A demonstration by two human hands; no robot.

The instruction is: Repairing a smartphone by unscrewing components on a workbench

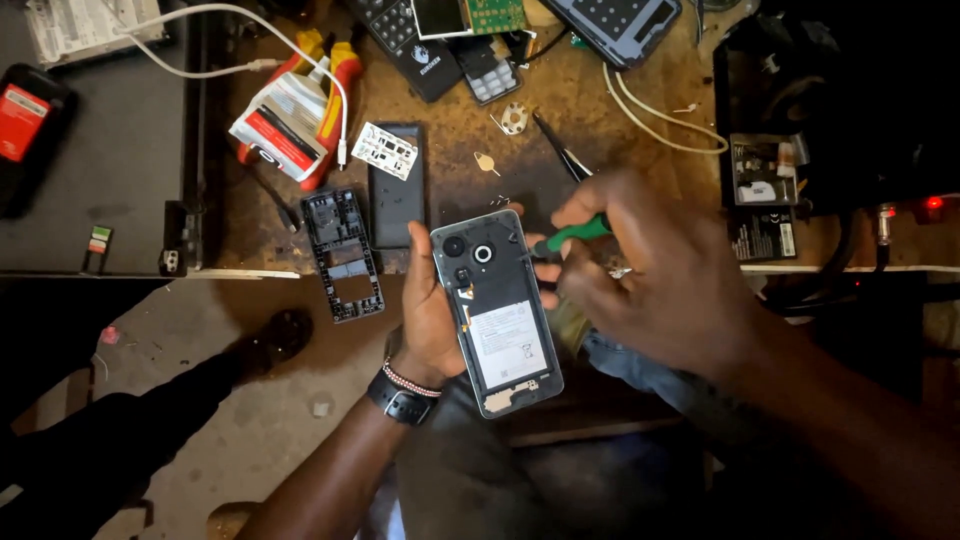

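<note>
- Head view: the opened phone (497,312), back cover off, is the reference item. It is held face down above the person's lap, just in front of the near edge of the workbench (460,170), tilted slightly with its camera end toward the bench.
- Left hand (430,310): wrapped around the phone's left edge from beneath, clasping it firmly. A dark wristwatch (400,400) and a beaded bracelet (412,379) sit on that wrist, below and to the left of the phone.
- Right hand (650,270): to the right of the phone, fingers closed around a green-handled screwdriver (572,234). The handle points toward the phone's upper right corner; the tip itself is too small to make out.
- Inside the phone: round camera lenses at the top, a white-labelled battery in the lower half.
- On the bench, directly beyond the phone: a black rectangular cover (397,185) with a small white card resting on its top, and beside that, further left, a black inner frame (343,255).
- Beyond and to the right of the phone: tweezers (560,148) lying diagonally.
- Far left beyond the phone: red-and-yellow pliers (325,75) under a white packet, with a white cable (240,25) looping over them.
- Farthest from the phone, at the bench's back: keypad parts and a circuit board (495,14).
</note>
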